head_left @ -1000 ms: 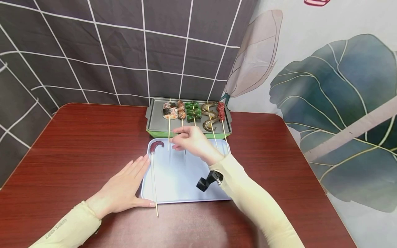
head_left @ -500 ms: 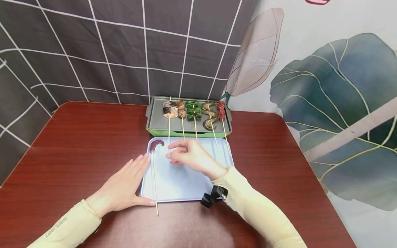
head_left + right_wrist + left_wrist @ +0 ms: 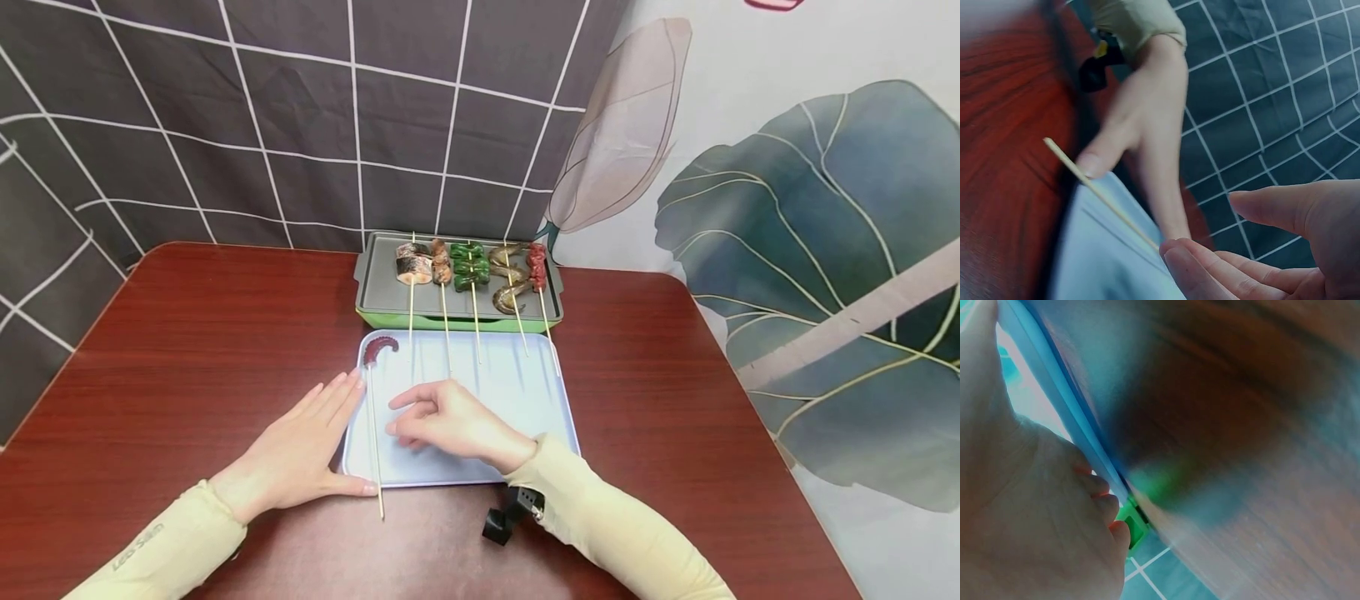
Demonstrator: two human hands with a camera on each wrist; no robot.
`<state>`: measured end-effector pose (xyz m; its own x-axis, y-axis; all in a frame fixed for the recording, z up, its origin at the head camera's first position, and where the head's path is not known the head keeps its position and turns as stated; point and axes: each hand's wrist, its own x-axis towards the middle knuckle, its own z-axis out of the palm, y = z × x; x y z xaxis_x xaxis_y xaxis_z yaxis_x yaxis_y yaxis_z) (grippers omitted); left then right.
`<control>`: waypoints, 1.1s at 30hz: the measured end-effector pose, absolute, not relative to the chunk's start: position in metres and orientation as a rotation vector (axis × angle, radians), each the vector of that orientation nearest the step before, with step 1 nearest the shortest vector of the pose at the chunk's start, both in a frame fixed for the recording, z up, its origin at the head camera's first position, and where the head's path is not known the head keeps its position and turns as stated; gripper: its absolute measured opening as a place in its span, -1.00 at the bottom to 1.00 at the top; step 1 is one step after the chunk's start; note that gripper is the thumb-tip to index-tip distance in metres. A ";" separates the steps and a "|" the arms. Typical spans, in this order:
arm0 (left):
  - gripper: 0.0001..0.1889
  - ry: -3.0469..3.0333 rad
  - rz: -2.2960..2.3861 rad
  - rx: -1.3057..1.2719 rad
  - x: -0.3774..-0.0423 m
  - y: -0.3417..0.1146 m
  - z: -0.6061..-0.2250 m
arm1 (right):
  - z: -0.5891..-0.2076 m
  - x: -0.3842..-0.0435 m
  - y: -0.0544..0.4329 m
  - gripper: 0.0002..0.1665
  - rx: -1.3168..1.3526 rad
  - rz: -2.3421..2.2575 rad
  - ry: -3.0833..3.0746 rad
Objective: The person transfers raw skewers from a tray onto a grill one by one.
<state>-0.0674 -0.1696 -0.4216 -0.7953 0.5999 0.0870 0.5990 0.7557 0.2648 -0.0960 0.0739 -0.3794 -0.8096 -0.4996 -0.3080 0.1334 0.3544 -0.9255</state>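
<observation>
A pale blue tray (image 3: 510,417) lies on the table, and a skewer with a dark red curled tentacle piece (image 3: 382,346) lies along its left side, the stick's end past the front edge. My left hand (image 3: 300,450) rests at the tray's left edge with straight fingers, its thumb near the stick. Over the middle of the tray is my right hand (image 3: 450,421), fingers loosely bent and thumb apart, holding nothing. Behind the tray, a grey grill plate (image 3: 382,296) on a green base bears fish (image 3: 413,262), brown meat (image 3: 441,260), green pepper (image 3: 470,268), shrimp (image 3: 510,279) and red meat (image 3: 536,267) skewers.
The sticks of the skewers on the grill plate reach forward over the tray's back edge. A dark tiled-pattern cloth (image 3: 292,108) hangs behind the red-brown table (image 3: 217,333), and a leaf-patterned wall covering (image 3: 810,250) is at the right.
My right hand has drawn back from the skewer sticks at the grill toward the tray's middle. The left hand and the tentacle skewer have stayed in place.
</observation>
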 end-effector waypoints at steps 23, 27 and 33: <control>0.30 2.945 0.439 1.012 -0.067 -0.169 -0.419 | -0.413 -0.084 0.051 -0.67 -0.206 -1.616 1.899; 0.31 2.935 0.437 1.000 -0.066 -0.169 -0.420 | -0.414 -0.083 0.050 -0.67 -0.198 -1.630 1.890; 0.31 2.933 0.447 0.995 -0.066 -0.169 -0.421 | -0.417 -0.081 0.049 -0.69 -0.189 -1.644 1.890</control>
